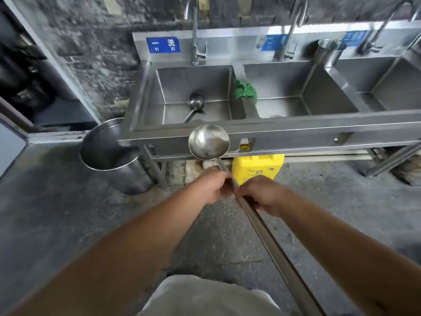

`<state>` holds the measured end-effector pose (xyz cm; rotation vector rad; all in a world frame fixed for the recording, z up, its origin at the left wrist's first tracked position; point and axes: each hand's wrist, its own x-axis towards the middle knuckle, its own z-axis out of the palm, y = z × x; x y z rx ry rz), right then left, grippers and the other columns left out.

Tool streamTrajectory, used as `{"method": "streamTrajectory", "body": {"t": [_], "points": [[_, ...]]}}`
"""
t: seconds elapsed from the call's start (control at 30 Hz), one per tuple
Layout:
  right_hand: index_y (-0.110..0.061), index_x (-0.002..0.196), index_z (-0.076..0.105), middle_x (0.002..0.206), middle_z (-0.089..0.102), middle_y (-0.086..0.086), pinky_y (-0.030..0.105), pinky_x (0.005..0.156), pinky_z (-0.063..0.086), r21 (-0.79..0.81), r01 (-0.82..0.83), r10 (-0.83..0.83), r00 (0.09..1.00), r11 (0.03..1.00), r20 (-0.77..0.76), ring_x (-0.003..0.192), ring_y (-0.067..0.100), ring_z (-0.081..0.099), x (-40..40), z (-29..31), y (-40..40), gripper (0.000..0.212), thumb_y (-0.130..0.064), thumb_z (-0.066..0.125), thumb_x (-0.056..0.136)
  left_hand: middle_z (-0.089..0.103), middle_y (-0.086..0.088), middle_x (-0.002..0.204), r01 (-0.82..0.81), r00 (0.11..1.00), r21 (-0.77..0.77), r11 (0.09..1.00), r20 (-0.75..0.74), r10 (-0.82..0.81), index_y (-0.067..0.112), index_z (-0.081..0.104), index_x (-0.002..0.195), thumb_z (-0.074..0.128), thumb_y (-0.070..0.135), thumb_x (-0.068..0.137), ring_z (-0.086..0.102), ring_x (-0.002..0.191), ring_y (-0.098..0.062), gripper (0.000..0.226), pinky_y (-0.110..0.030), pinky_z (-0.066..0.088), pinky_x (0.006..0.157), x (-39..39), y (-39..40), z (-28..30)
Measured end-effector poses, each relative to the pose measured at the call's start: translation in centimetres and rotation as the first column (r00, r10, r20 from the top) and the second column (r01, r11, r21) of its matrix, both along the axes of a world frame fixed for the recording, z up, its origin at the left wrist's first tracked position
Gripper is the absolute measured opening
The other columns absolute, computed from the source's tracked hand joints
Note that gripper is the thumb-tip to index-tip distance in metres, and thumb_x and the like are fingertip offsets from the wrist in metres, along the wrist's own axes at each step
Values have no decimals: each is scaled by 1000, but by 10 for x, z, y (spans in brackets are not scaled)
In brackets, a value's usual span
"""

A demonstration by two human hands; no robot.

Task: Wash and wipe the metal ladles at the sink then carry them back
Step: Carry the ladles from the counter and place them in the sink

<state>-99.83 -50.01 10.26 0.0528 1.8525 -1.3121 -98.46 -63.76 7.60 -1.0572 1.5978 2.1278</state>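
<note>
I hold a long-handled ladle (209,142) out in front of me with both hands, its bowl facing up and hanging just before the front rim of the sink unit (296,130). My left hand (214,189) is curled round the handle nearer the bowl, and my right hand (262,197) grasps the handle just behind it, the 2 hands almost touching. The handle runs back past my right forearm toward the bottom edge of the view.

A 2nd, smaller ladle (195,103) lies in the leftmost basin (173,78), bowl up, handle pointing toward the front wall. A green cloth (245,89) sits on the divider between that basin and the middle one. A tap (195,30) stands behind the left basin, beside a blue sign (163,44).

On the floor, a steel bucket (111,156) stands at the left corner of the sink unit, and a yellow jug (257,166) sits under its front edge.
</note>
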Motion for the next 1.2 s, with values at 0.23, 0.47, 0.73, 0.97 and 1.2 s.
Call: {"method": "streamTrajectory", "body": {"t": [0.23, 0.47, 0.73, 0.97, 1.2], "points": [[3, 90, 64, 68, 64, 14, 22, 49, 49, -68, -4, 7, 999, 998, 42, 58, 19, 64, -84, 6, -48, 8, -1, 57, 92, 58, -8, 67, -75, 997, 57, 996, -23, 77, 9, 59, 75, 54, 1, 91, 57, 43, -12, 19, -17, 44, 38, -74, -46, 1], [6, 90, 62, 70, 60, 18, 25, 51, 50, -89, 16, -9, 997, 996, 79, 56, 22, 60, -176, -7, -116, 9, 0, 55, 93, 57, -8, 66, -68, 997, 94, 993, -30, 71, 6, 56, 78, 52, 0, 93, 57, 41, -11, 17, -18, 44, 36, -170, -114, -13], [8, 91, 63, 66, 64, 14, 24, 52, 50, -70, 121, -110, 982, 990, 152, 56, 19, 64, -275, -21, -202, 12, 1, 54, 93, 55, -11, 62, 40, 999, 18, 999, -2, -40, 2, 56, 75, 52, -8, 90, 56, 41, -13, 19, -20, 48, 39, -279, -203, -27], [10, 91, 64, 65, 67, 16, 33, 67, 54, -30, 190, -178, 957, 981, 230, 63, 24, 66, -349, -45, -254, 10, 2, 57, 91, 58, -11, 67, 27, 1000, 57, 998, 9, -27, 4, 56, 77, 56, -10, 87, 59, 58, -17, 18, -26, 54, 51, -352, -252, -51], [18, 108, 58, 75, 63, 20, 29, 58, 55, 7, 217, -205, 912, 976, 356, 66, 24, 63, -422, -74, -280, 21, 4, 56, 92, 55, -10, 67, 17, 998, 64, 998, 63, -21, 3, 56, 75, 56, -13, 85, 56, 57, -16, 19, -21, 51, 50, -416, -274, -83]]}}
